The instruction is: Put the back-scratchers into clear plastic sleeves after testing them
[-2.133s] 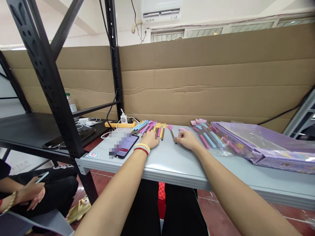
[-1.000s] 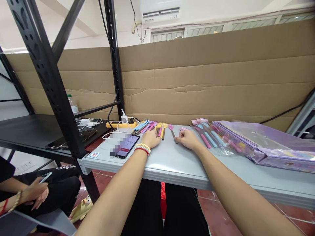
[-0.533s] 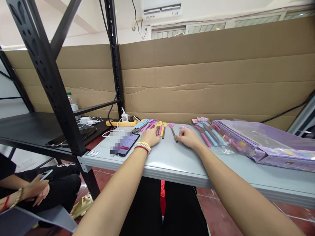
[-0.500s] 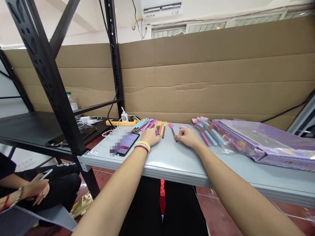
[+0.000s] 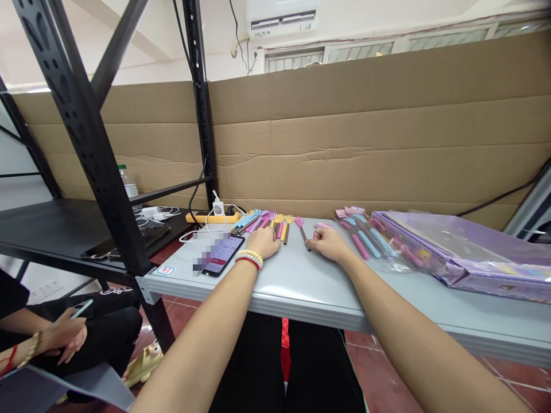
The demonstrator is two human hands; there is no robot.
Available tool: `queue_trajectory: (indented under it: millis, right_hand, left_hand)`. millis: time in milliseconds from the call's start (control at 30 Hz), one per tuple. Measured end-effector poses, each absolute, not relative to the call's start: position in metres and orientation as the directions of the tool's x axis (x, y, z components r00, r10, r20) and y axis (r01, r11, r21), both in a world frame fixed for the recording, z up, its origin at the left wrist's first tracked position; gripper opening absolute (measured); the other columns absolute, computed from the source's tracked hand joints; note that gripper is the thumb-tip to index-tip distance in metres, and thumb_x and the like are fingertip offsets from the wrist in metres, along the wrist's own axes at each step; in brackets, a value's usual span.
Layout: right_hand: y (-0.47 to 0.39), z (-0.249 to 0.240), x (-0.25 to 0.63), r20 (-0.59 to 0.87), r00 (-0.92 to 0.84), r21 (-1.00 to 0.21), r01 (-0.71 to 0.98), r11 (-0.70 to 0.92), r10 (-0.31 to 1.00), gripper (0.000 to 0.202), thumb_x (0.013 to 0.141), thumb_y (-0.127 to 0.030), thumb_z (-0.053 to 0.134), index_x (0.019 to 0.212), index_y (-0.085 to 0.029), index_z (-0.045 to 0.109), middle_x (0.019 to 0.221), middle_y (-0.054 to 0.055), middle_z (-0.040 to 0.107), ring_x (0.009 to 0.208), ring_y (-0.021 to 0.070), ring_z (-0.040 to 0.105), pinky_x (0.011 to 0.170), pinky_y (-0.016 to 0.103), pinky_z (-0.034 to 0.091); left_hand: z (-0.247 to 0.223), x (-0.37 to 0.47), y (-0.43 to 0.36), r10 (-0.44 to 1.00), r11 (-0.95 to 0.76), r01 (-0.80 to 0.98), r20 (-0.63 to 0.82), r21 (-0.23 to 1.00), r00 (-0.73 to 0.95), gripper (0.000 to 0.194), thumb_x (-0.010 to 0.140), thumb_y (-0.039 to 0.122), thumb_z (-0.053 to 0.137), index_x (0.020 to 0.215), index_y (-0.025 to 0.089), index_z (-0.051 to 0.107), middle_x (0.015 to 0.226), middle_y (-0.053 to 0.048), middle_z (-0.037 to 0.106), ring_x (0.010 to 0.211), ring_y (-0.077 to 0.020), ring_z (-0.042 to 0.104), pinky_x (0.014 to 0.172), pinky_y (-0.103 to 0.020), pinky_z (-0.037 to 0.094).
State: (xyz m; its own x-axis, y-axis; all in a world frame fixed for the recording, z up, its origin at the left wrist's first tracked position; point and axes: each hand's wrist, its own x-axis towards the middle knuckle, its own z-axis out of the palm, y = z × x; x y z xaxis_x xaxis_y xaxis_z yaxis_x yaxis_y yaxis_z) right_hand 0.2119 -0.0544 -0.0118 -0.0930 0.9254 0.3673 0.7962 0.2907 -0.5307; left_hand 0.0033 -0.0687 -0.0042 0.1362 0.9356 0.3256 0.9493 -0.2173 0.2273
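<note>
**Both hands resting by the row of little forks**

The person is sitting at the grey table [image 5: 301, 287], with both hands lying flat near its far edge. The left hand [image 5: 263, 243] is resting, fingers loosely curled, on the near ends of the coloured forks [image 5: 263, 219]; it is gripping nothing. The right hand [image 5: 329, 244] is half closed, its fingertips touching the end of the single pink fork [image 5: 302, 230], which lies just left of it, apart from the row. To line it up well, I think a light sideways push is better than lifting.
</note>
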Motion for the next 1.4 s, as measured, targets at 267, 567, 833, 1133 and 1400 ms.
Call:
queue_trajectory:
  millis: [267,567,833,1133,1400]
  right_hand:
    - [-0.0563,-0.0103,0.2112,0.379,-0.096,-0.510,0.808,0.295,0.920,0.024,0.062,-0.028,0.062,0.050,-0.020,0.042,0.050,-0.004,0.045,0.054,0.0115,0.042,0.050,0.024,0.027]
    - [-0.0553,-0.0134,0.2133,0.378,0.006,-0.467,0.865,0.185,0.926,0.020,0.065,-0.030,0.060,0.056,-0.020,0.046,0.056,-0.001,0.053,0.057,0.0136,0.048,0.052,0.025,0.028]
    - [-0.0532,-0.0156,0.2130,0.294,0.015,-0.438,0.891,0.121,0.956,0.021,0.071,-0.039,0.061,0.064,-0.020,0.054,0.066,0.001,0.061,0.065,0.0155,0.054,0.057,0.025,0.033]
    - [-0.0549,-0.0147,0.2117,0.306,-0.008,-0.442,0.885,0.149,0.952,0.030,0.074,-0.048,0.058,0.062,-0.020,0.054,0.065,0.002,0.061,0.064,0.0153,0.054,0.057,0.025,0.033]
    - [-0.0528,-0.0156,0.2132,0.343,-0.026,-0.465,0.864,0.194,0.939,0.027,0.071,-0.045,0.061,0.059,-0.021,0.054,0.061,0.001,0.060,0.062,0.0154,0.053,0.056,0.025,0.032]
  left_hand:
    - [-0.0047,0.0029,-0.0675,0.936,-0.227,0.951,0.316,0.210,0.154,0.024,0.075,0.030,0.054,0.092,0.019,0.065,0.098,-0.011,0.069,0.091,-0.0254,0.064,0.077,-0.035,0.049]
    - [-0.0039,0.0027,-0.0689,0.901,-0.206,0.966,0.414,0.155,0.126,0.038,0.082,0.041,0.045,0.107,0.020,0.064,0.119,-0.011,0.062,0.112,-0.0277,0.055,0.098,-0.039,0.042]
    - [-0.0074,0.0021,-0.0674,0.947,-0.274,0.951,0.211,0.143,0.241,0.059,0.087,0.052,0.035,0.133,0.019,0.049,0.146,-0.012,0.041,0.136,-0.0263,0.034,0.110,-0.040,0.028]
    - [-0.0075,0.0031,-0.0672,0.958,-0.263,0.953,0.157,0.147,0.240,0.062,0.087,0.050,0.034,0.140,0.017,0.041,0.150,-0.013,0.036,0.139,-0.0266,0.029,0.113,-0.041,0.023]
    - [-0.0087,0.0027,-0.0664,0.971,-0.225,0.957,0.119,0.185,0.206,0.070,0.086,0.058,0.031,0.143,0.020,0.035,0.154,-0.012,0.027,0.142,-0.0280,0.023,0.114,-0.044,0.020]
